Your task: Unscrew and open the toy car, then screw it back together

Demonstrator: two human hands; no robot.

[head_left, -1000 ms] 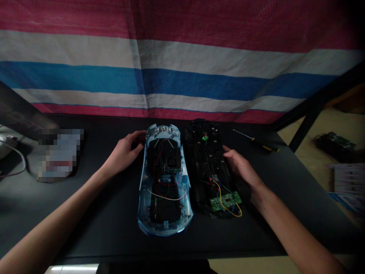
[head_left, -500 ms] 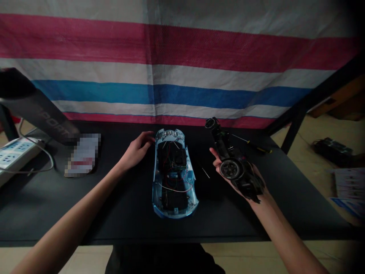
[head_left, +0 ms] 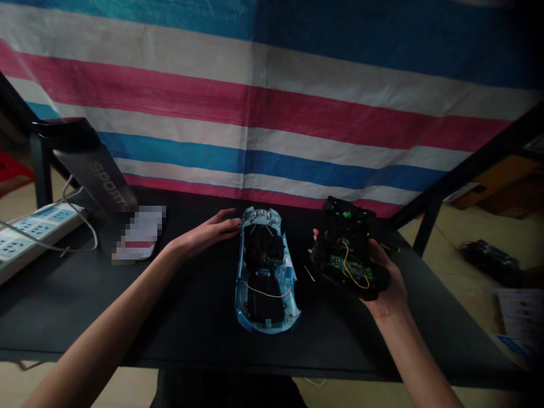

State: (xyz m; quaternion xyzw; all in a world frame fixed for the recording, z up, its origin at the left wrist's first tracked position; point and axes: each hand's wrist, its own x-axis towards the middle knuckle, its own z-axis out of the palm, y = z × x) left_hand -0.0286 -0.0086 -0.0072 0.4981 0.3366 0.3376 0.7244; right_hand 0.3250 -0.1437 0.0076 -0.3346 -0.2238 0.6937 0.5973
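A blue toy car body (head_left: 243, 300) lies upside down on the black table (head_left: 191, 317), its inside with thin wires and dark parts showing. My left hand (head_left: 215, 231) rests flat at the upper left edge of the body, fingers stretched out and holding nothing. On the right, my right hand (head_left: 389, 283) grips a black car chassis (head_left: 348, 238) above the table. A green circuit board and a yellow wire show on the chassis's upward face. Between body and chassis lies a thin metal rod (head_left: 310, 273).
On the left are a white power strip (head_left: 42, 229) with a cable, a grey bottle (head_left: 100, 170) and a blurred-out phone-like object (head_left: 142, 232). A yellow-handled tool (head_left: 390, 247) lies behind the chassis. A striped sheet (head_left: 191, 102) hangs behind.
My right hand has turned the chassis so that its circuit board side shows instead of its wheel. The fingers of my left hand have straightened. The view has shifted.
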